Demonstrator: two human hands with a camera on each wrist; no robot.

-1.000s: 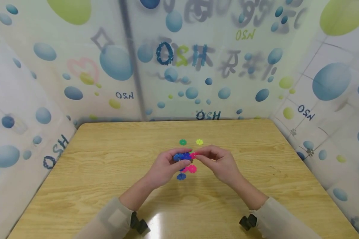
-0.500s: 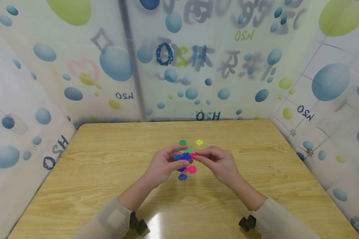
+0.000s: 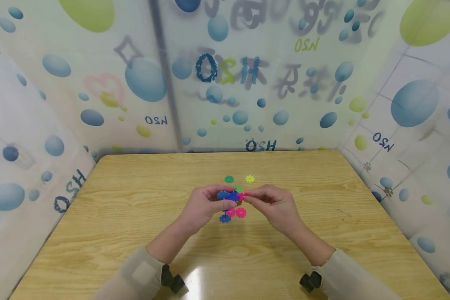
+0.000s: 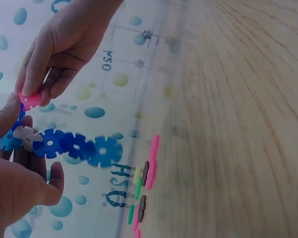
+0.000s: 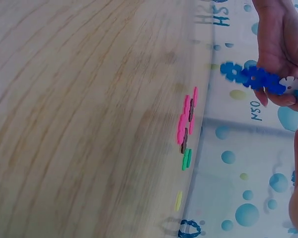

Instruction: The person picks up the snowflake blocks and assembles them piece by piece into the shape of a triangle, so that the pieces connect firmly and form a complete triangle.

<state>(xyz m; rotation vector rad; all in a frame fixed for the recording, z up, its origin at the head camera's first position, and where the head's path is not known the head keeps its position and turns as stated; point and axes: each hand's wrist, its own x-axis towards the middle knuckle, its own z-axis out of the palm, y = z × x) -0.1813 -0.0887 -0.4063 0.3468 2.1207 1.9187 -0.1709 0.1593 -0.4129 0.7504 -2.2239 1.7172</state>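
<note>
A chain of toothed plastic discs (image 4: 77, 146), mostly in shades of blue, is held above the surface (image 3: 135, 187) by the left hand (image 3: 199, 211), whose fingers and thumb are curled about one end of it. A white disc (image 4: 28, 136) is set among the blue ones near that grip, and the free end of the chain is seen in the head view just below the left hand. A single pink disc (image 4: 30, 100) is pinched narrowly between the thumb and fingers of the right hand (image 3: 278, 210) and is brought edge to edge with a dark blue disc (image 3: 233, 196) at the held end; whether the two are slotted together cannot be told. Under and beyond the hands, loose discs are laid flat on the wooden surface: pink discs (image 3: 241, 212), a brown disc (image 3: 239, 203) partly covered, a light green disc (image 3: 238, 188), a darker green disc (image 3: 229, 179) and a yellow disc (image 3: 250, 178) farther back. Both forearms are covered by pale sleeves (image 3: 129, 275), and the surface is enclosed by a sheet (image 3: 195, 108) printed with blue and green bubbles.
</note>
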